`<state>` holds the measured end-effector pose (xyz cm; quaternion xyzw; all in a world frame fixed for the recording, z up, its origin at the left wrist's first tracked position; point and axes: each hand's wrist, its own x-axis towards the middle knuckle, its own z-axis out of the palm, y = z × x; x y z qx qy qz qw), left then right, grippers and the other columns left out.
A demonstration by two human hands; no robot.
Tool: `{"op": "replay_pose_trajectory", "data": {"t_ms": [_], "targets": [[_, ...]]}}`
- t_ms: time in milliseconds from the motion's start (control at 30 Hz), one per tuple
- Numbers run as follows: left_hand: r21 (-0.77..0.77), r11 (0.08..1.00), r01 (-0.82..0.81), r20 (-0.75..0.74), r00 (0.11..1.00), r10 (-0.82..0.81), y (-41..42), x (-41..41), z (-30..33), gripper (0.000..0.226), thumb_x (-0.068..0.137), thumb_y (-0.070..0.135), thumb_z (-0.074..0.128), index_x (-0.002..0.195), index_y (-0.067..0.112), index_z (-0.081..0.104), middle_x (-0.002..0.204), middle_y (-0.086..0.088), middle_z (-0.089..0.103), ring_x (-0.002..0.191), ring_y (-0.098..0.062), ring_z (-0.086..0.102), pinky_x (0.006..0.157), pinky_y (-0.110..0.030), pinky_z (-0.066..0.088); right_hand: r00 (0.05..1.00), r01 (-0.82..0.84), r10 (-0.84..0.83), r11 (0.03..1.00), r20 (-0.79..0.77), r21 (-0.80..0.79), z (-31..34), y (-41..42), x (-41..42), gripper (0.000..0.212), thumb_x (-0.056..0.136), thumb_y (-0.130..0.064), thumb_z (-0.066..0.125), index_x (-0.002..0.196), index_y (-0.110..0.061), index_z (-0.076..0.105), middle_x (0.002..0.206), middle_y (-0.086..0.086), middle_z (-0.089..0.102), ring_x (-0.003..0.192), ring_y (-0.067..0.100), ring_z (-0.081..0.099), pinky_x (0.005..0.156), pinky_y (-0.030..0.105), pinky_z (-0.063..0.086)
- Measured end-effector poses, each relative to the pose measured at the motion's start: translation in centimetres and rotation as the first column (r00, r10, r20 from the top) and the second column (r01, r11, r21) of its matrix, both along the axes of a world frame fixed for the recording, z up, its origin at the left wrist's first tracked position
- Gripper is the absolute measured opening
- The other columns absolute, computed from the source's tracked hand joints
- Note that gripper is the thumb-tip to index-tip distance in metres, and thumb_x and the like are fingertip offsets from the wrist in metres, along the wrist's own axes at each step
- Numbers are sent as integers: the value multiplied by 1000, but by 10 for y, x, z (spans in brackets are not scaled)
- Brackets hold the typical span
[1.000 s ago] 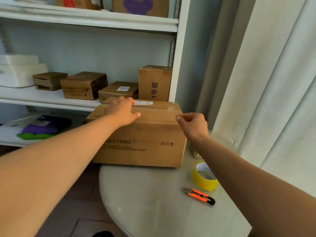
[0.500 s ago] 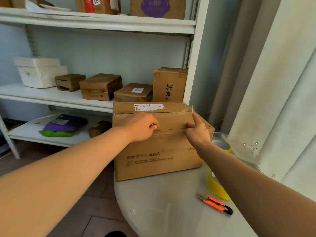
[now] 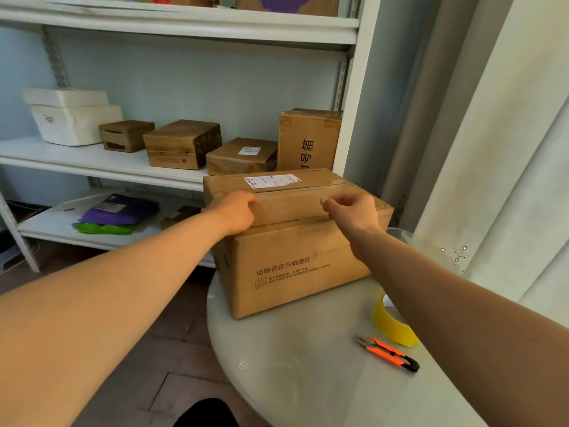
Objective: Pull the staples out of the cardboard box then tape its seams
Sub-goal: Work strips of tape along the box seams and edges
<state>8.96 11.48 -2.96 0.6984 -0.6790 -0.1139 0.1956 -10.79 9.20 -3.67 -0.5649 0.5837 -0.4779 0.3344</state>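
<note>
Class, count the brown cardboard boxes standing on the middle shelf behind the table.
4: a small box leftmost, a larger box, a flat labelled box, and a tall upright box rightmost. None seems hidden.

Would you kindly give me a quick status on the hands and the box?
Left hand and right hand both on top of cardboard box, fingers curled. Yellow tape roll and orange snips idle on table. Nothing in the way.

My right arm covers part of the tape roll (image 3: 391, 325) at 4 o'clock. The box (image 3: 295, 260) hides the table's (image 3: 301, 374) far edge; my left hand (image 3: 235, 212) covers its near-left top corner. I can't make out any staples, and its label (image 3: 272, 181) print is too small to read. The top-shelf boxes (image 3: 286, 4) are cropped at 12 o'clock.
</note>
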Motion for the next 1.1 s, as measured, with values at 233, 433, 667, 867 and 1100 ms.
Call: {"op": "replay_pose_trajectory", "data": {"t_ms": [233,433,667,867,1100], "targets": [[174,982,67,442,886,-138,10,-5,28,58,91,5,42,142,32,40,142,-3,43,121,-23,47,85,-27,45,994,-103,105,991,-26,79,-6,3,9,44,98,-18,49,142,-16,43,139,4,49,128,22,46,102,33,40],[300,934,192,529,781,-331,14,-21,53,62,80,26,74,136,28,50,134,2,53,121,-20,49,87,-29,41,994,-61,58,998,91,30,-3,1,-2,33,97,-22,53,128,-12,59,126,2,58,116,17,52,93,26,40],[299,840,452,131,853,-506,2,-39,40,47,79,33,74,124,26,61,128,3,56,117,-11,49,98,-28,40,949,-282,308,923,-62,260,20,5,-25,14,88,-30,66,89,-16,69,79,-2,68,70,10,55,69,24,43],[233,833,501,-190,864,-466,-6,-57,38,26,88,-3,59,96,21,66,101,2,67,96,-8,61,79,-17,48,822,-404,538,782,-188,475,24,10,-51,15,92,-27,60,86,-16,68,73,-2,61,68,11,49,70,26,41],[258,840,477,-281,869,-407,-5,-57,38,25,90,5,59,112,17,61,106,-4,68,100,-12,64,81,-19,51,726,-458,627,748,-284,481,29,15,-46,15,90,-27,62,80,-18,67,73,-2,59,68,11,49,67,25,41]]}}
